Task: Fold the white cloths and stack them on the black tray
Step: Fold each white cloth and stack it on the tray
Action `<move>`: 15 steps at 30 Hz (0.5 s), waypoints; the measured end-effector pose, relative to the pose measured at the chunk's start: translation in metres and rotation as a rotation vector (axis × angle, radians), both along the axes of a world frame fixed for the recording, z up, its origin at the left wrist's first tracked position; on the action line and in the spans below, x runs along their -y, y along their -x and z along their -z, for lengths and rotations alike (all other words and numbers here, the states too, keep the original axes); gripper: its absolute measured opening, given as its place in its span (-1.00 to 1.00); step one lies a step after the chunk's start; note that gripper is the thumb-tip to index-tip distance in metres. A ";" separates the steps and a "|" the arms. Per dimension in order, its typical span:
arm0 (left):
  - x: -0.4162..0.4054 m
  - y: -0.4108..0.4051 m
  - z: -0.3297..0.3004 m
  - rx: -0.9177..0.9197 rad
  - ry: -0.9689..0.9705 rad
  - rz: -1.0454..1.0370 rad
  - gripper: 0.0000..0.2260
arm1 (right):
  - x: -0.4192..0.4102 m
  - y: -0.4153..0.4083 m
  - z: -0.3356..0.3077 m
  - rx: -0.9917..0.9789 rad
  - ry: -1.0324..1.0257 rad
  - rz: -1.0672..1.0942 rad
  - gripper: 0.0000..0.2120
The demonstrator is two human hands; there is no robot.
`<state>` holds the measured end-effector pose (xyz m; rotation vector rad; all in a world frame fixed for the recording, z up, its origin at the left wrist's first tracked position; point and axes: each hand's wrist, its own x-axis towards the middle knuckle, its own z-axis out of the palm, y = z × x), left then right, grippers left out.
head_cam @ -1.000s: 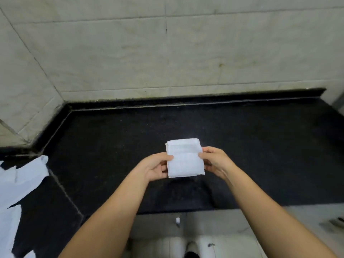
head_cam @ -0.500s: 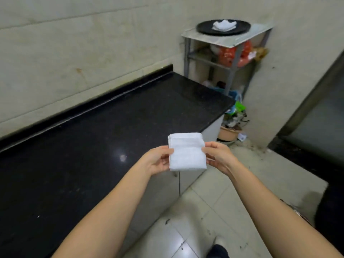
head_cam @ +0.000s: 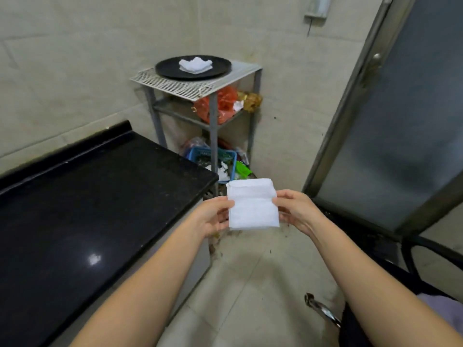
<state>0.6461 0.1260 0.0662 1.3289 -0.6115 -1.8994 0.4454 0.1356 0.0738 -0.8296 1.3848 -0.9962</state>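
Pale tiled walls (head_cam: 75, 71), black stone counter (head_cam: 87, 209), grey metal shelf rack (head_cam: 213, 126), frosted-glass door (head_cam: 400, 121), tiled floor (head_cam: 250, 296).

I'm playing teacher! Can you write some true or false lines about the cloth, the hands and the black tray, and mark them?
1. Both hands, left hand and right hand, hold the folded white cloth. True.
2. The black tray sits on the black counter. False: it is on the wire rack.
3. The tray is empty. False: it holds a white cloth pile.
4. The held cloth is above the floor. True.
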 end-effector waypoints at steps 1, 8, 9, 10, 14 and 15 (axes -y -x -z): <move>0.015 0.007 -0.002 -0.001 0.006 -0.009 -0.81 | 0.019 0.007 -0.002 0.000 0.007 -0.009 -0.85; 0.155 0.002 -0.023 0.065 0.151 -0.128 -0.85 | 0.180 0.000 -0.018 -0.025 0.100 -0.092 -0.87; 0.180 -0.001 -0.027 0.075 0.185 -0.141 -0.85 | 0.207 -0.005 -0.023 -0.022 0.123 -0.107 -0.86; 0.206 -0.006 -0.033 0.083 0.224 -0.154 -0.85 | 0.234 -0.010 -0.028 -0.017 0.144 -0.120 -0.85; 0.306 -0.027 -0.071 0.144 0.330 -0.187 -0.90 | 0.342 -0.033 -0.059 -0.030 0.207 -0.161 -0.86; 0.329 -0.032 -0.083 0.157 0.353 -0.194 -0.91 | 0.368 -0.039 -0.070 -0.027 0.224 -0.165 -0.86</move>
